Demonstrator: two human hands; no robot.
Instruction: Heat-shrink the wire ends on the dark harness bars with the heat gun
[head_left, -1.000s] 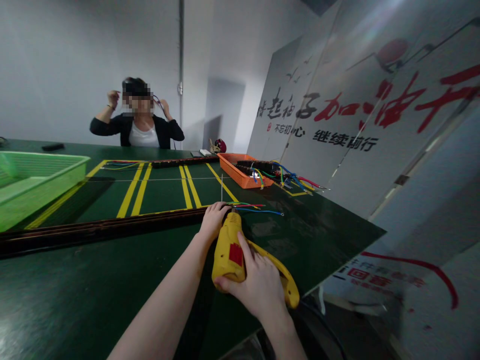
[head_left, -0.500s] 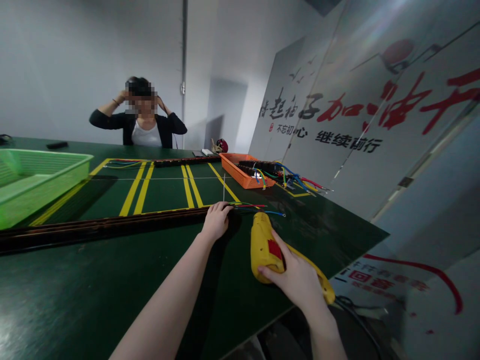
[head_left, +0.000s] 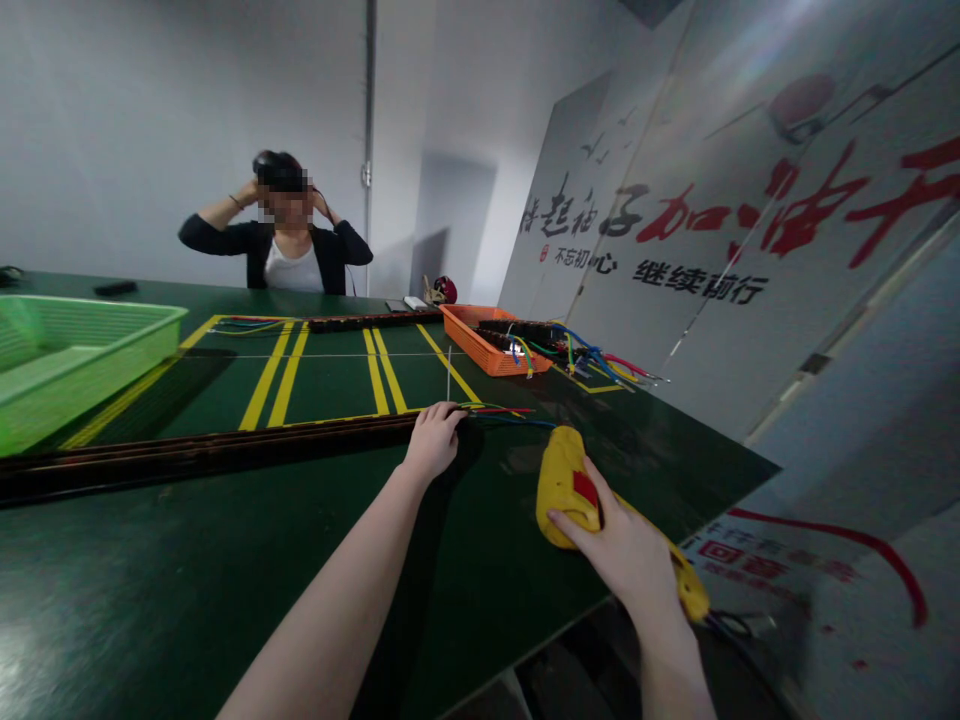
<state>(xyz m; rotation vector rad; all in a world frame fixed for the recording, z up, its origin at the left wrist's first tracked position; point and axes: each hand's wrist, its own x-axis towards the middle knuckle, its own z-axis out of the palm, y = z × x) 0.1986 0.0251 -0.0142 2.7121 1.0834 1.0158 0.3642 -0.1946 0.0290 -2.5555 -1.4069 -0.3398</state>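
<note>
My left hand (head_left: 433, 442) and right hand (head_left: 630, 560) are bare, as are both forearms (head_left: 337, 570), each tapering toward the wrist.

Versus 1.0 s ago: right hand (head_left: 628, 548) and yellow heat gun (head_left: 564, 480) are farther right, clear of left hand (head_left: 433, 440), nozzle end by blue wire (head_left: 521, 420); co-worker's right hand (head_left: 248, 193) nearer head (head_left: 279, 172).

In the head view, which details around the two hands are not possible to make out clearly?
Head view:
1. Yellow heat gun: nozzle, hidden by its own body; trigger area, covered by the right hand.
2. Blue wire: tip, hidden by the heat gun.
3. Left hand: exact grip, hidden behind its own back.
4. Long dark strip: far left end, cut off by the left edge.
</note>
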